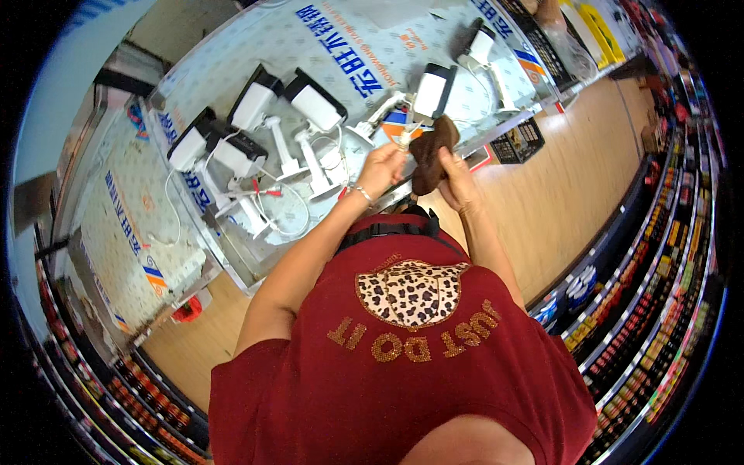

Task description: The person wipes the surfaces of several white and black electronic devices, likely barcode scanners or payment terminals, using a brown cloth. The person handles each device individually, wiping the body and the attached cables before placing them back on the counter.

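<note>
With the fingers of my left hand (383, 168) I pinch a white cable end with a connector (405, 138). A brown cloth (433, 154) is bunched in my right hand (459, 180), close beside the cable. Just beyond both hands a white security camera with a black hood (432, 90) lies on the metal table, its white bracket (381, 116) pointing left. More such cameras lie to the left, among them one (314, 102) near the middle and one (256, 99) beside it. Another camera (481, 43) rests at the far right of the table.
The metal table (378, 35) has printed film on its top and a raised edge. A black plastic crate (517, 142) stands on the wooden floor (540, 215) at the right. Shelves of packaged goods (645, 325) curve along the right, with more (148, 389) at lower left.
</note>
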`<state>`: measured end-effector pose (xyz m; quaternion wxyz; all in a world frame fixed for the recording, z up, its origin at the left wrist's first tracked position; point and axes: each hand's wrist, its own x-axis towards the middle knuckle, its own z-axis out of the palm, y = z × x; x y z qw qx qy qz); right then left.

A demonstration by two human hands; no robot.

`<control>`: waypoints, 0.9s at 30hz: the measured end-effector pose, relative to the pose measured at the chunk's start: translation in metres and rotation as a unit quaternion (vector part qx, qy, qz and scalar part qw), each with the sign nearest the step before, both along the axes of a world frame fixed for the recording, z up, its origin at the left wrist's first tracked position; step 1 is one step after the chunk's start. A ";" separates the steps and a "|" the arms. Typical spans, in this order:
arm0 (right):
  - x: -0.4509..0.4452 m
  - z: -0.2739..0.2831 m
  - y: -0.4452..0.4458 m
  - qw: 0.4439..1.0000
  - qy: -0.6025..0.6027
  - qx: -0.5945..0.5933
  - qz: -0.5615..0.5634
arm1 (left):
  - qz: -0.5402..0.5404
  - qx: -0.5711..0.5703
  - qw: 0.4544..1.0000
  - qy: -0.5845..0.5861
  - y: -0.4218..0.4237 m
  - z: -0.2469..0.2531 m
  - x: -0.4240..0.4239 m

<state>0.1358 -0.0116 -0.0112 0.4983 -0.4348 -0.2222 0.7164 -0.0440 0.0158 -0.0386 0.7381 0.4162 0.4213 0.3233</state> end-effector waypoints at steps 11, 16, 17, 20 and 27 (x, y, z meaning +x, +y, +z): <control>-0.042 -0.008 0.020 0.965 -0.258 0.049 0.023 | 0.078 0.197 0.973 0.089 -0.003 -0.035 0.017; -0.019 -0.004 0.026 0.772 -0.589 0.225 0.083 | 0.052 0.066 0.984 0.154 -0.006 0.016 0.023; -0.013 -0.003 0.026 0.753 -0.608 0.232 0.094 | 0.034 0.079 0.981 0.176 -0.006 0.013 0.027; 0.006 0.005 0.030 0.706 -0.649 0.231 0.162 | -0.001 0.106 0.971 0.213 -0.005 0.016 0.037; 0.053 0.001 0.002 0.815 -0.516 0.225 0.138 | -0.045 0.026 0.998 0.042 -0.016 -0.011 0.045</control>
